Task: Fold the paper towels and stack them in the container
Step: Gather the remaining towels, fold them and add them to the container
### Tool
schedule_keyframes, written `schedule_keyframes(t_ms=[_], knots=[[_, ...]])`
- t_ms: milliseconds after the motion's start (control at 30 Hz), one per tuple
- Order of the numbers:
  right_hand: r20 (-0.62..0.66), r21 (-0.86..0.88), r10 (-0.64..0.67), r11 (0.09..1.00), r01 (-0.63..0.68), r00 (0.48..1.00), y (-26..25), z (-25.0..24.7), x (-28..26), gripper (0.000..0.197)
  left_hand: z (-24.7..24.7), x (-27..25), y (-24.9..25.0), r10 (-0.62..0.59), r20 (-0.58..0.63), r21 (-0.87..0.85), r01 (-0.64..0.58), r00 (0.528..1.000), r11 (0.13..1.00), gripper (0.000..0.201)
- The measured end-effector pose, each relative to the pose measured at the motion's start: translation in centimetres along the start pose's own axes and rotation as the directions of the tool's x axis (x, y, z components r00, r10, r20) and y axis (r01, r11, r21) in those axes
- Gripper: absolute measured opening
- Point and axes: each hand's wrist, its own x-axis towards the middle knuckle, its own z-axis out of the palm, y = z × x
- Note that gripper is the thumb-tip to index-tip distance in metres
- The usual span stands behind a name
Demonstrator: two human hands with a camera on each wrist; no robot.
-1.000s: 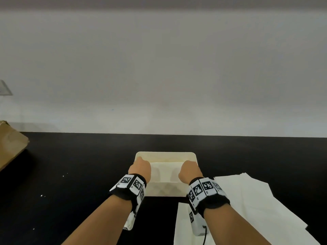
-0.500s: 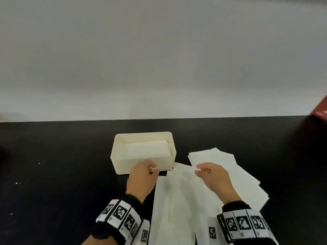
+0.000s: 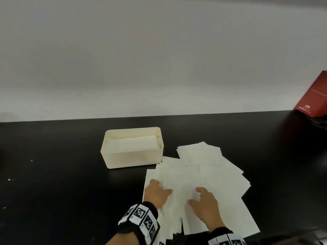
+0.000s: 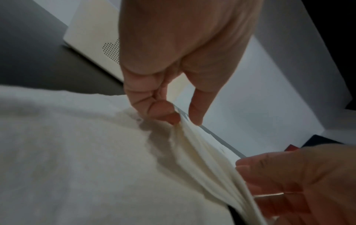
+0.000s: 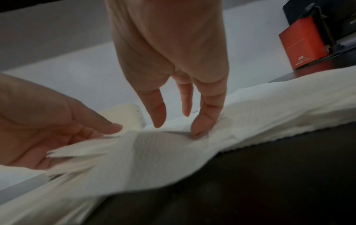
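A cream container (image 3: 134,159) stands on the black table with folded paper towels (image 3: 134,145) inside. Right of it, loose white paper towels (image 3: 208,167) lie fanned out. My left hand (image 3: 161,187) is at the left edge of the nearest sheet. In the left wrist view my left hand (image 4: 185,121) has curled fingers and pinches a raised fold of paper towel (image 4: 202,146). My right hand (image 3: 195,196) lies on top of the same sheets. The right wrist view shows my right hand (image 5: 154,129) with fairly straight fingers touching the paper towel (image 5: 163,149), the thumb spread.
A red box (image 3: 313,96) stands at the far right against the pale wall. The black table (image 3: 53,174) runs left of the container, with a few white specks. The loose sheets reach the near table edge.
Both hands left the container, where they lay on the folded towels, and came back toward me onto the loose sheets. The left hand has taken hold of a sheet.
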Motion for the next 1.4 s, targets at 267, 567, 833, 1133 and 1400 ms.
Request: schedule_keyframes(t_ms=[267,567,833,1133,1400], knots=[[0.045,0.069,0.002,0.998,-0.005,0.999,-0.3,-0.1,0.8,0.054,0.1,0.0,0.0,0.046,0.003,0.036,-0.046,0.999,0.998,0.015],[0.076,0.055,-0.073,0.996,0.069,0.994,-1.5,0.6,1.1,0.051,-1.3,-0.7,-2.3,0.108,-0.110,0.093,-0.098,0.988,0.991,0.028],[0.041,-0.009,-0.044,0.999,0.044,0.998,-2.0,1.2,1.0,0.049,-2.8,-0.8,-2.8,0.093,-0.131,0.078,-0.083,0.987,0.993,0.021],[0.023,-0.047,0.013,0.999,-0.012,1.000,-2.3,1.7,0.9,0.065,-1.6,-0.5,-2.1,-0.027,-0.023,0.010,0.027,0.999,1.000,0.058],[-0.025,-0.149,0.016,0.989,-0.020,1.000,-2.6,1.1,1.8,0.074,-3.6,-1.3,-3.8,0.026,0.081,0.071,-0.032,0.996,0.997,0.020]])
